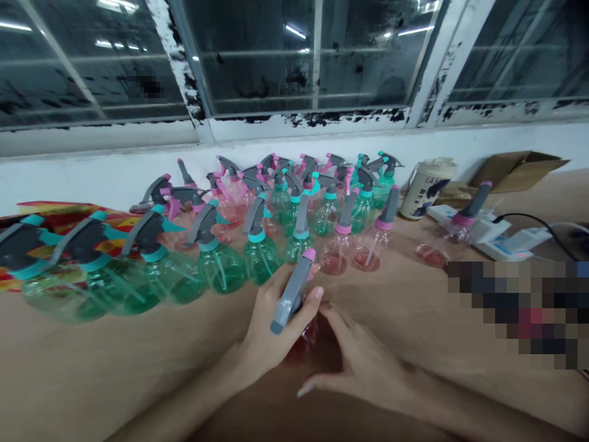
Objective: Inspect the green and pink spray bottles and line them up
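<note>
My left hand [271, 325] is wrapped around the neck of a pink spray bottle [293, 291] with a grey and pink trigger head. Most of that bottle's body is hidden behind my hands. Just to its right, my right hand [363, 359] has thumb and fingers spread, fingertips close to the bottle's side; whether they touch it I cannot tell. Beyond my hands stands a row of green spray bottles [221, 270] with grey and teal heads, continuing into pink spray bottles [335, 255] on the right. The transparent bodies show dip tubes inside.
More spray bottles [232, 205] crowd behind the row. At the right are a printed cup [426, 187], a cardboard box [518, 169], a separate pink spray bottle [444, 242] and a power strip with plugs [499, 242]. Red-yellow wrapping [69, 212] lies left. Windows line the back wall.
</note>
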{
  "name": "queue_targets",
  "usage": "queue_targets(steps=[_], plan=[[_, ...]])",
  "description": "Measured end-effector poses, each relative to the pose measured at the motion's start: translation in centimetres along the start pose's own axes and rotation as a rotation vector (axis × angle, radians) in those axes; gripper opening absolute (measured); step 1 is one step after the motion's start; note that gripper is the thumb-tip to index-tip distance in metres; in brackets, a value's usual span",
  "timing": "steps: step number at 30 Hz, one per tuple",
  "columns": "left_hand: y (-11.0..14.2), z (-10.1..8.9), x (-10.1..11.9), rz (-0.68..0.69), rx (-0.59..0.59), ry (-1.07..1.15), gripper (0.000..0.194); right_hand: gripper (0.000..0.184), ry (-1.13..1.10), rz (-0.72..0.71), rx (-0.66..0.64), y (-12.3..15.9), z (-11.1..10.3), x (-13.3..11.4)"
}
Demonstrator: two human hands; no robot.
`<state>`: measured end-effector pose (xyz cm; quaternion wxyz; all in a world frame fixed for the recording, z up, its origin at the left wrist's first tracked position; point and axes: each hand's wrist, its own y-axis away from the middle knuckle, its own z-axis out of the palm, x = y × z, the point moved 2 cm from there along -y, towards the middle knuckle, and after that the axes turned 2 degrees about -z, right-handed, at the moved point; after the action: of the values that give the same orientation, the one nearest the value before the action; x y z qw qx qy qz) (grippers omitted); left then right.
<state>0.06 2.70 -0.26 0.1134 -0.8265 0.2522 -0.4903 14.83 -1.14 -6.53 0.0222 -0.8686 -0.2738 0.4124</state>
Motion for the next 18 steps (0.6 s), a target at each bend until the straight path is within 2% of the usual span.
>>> queue_targets(steps=[5,9,11,14,18], plan=[[0.3,0.8,0.0,-0.073,0.001,0.043,0.028,0.077,0.034,0.095,0.131,-0.2,0.6,-1.1],[0.2,1.9,1.1,-0.081,-0.038,0.071,0.031,0.066,0.075,0.134,0.136,0.8,-0.1,-0.8],[0.2,2.7,1.8,-0.084,-0.089,0.084,0.036,0.061,0.076,0.154,0.117,1.5,-1.0,-0.4],[0.1,4.1,2.4,-0.091,-0.19,0.101,0.053,0.059,0.051,0.167,0.124,2.9,-2.8,0.5],[0.7,6.0,1.8,-0.119,-0.321,0.118,0.068,0.064,0.076,0.22,0.181,5.3,-5.7,3.3]])
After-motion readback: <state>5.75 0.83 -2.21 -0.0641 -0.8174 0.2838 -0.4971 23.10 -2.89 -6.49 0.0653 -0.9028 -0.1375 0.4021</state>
